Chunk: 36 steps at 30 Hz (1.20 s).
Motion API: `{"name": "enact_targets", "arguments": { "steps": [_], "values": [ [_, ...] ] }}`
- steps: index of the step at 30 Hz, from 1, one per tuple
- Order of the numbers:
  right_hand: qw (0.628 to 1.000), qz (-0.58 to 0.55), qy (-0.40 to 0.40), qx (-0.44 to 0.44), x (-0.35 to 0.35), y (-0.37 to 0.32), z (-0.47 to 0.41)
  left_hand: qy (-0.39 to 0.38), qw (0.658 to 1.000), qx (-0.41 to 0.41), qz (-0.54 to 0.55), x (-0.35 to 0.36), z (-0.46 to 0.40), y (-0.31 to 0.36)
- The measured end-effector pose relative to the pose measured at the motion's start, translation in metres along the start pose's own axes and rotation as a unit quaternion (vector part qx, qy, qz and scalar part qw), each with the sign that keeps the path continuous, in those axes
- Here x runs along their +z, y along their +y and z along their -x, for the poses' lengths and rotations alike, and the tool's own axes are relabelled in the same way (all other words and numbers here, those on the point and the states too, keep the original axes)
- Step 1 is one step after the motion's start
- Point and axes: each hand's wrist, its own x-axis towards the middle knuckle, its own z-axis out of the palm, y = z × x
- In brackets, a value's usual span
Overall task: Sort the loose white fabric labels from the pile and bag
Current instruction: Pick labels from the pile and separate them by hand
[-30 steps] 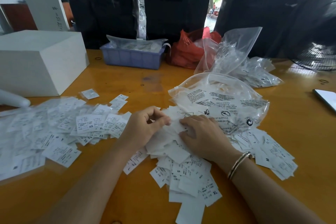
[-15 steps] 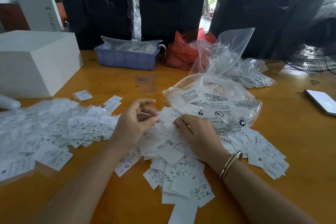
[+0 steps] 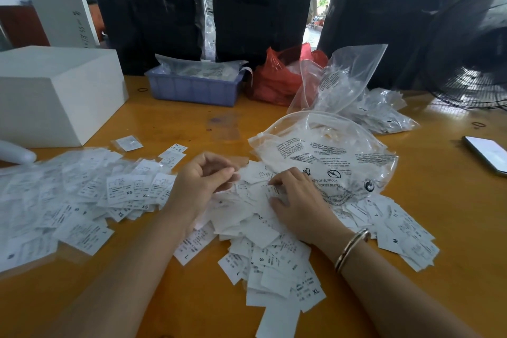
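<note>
Hidden: the small print on the loose white fabric labels (image 3: 263, 239) is too blurred to read — only size letters such as XS, S, L, M and XL show; the lowest label is cut off by the frame's bottom edge.
Hard to tell: whether the left hand (image 3: 201, 186) pinches anything; its fingers are curled with the thumb near the fingertips, but no label shows clearly between them.
Right hand: the right hand (image 3: 299, 206), with a gold bangle (image 3: 352, 248) at its wrist, lies palm down on the central pile, fingertips curled round a small label.
Central pile: under and in front of both hands on the yellow wooden table (image 3: 452, 228).
Clear printed plastic bag: (image 3: 329, 156) just beyond the right hand, touching its knuckles.
Spread labels: a second white batch (image 3: 76, 200) lies outward of the left hand.
</note>
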Motion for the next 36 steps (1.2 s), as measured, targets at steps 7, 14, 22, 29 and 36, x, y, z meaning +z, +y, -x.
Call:
{"name": "enact_targets", "arguments": {
  "steps": [7,14,22,29,36],
  "values": [
    [0.978,-0.188,0.085,0.008,-0.0055,-0.0064,-0.0009,0.001,1.000,-0.006,-0.020,0.0011,0.0015,0.0028],
    [0.963,-0.239,0.125,0.006,-0.0069,-0.0057,-0.0017,-0.006,1.000,-0.015,-0.007,0.0035,0.0037,0.0053],
    [0.950,-0.280,0.131,0.033,-0.0034,-0.0045,0.0001,-0.043,0.998,-0.028,0.025,0.0034,0.0044,0.0069],
    [0.951,-0.299,0.066,0.049,-0.0053,-0.0023,-0.0016,-0.049,0.998,-0.035,0.014,0.0041,0.0047,0.0052],
    [0.963,-0.267,0.016,0.041,-0.0019,-0.0044,-0.0023,-0.049,0.998,-0.046,0.019,0.0040,0.0037,0.0043]
  ]
}}
